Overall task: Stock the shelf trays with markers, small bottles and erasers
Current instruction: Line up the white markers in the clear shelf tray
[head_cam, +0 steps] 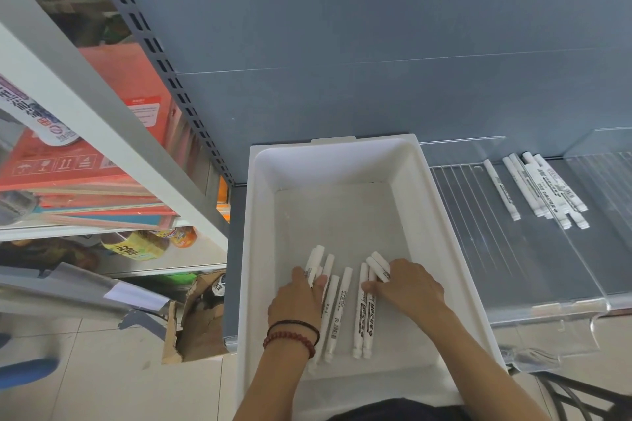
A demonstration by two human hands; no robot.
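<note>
A white plastic bin (260, 249) sits on the shelf in front of me with several white markers (337, 314) lying on its floor. My left hand (297, 301) reaches into the bin and curls its fingers round a few markers at the left. My right hand (407, 287) grips two or three markers at the right of the pile. To the right lies a clear plastic shelf tray (478, 249), and several white markers (543, 191) lie in it near the back.
The grey shelf back panel (342, 44) rises behind the bin. A neighbouring rack at the left holds red boxes (85, 161) and bottles. A torn cardboard box (195, 318) stands on the tiled floor. Another clear tray (608, 215) lies at the far right.
</note>
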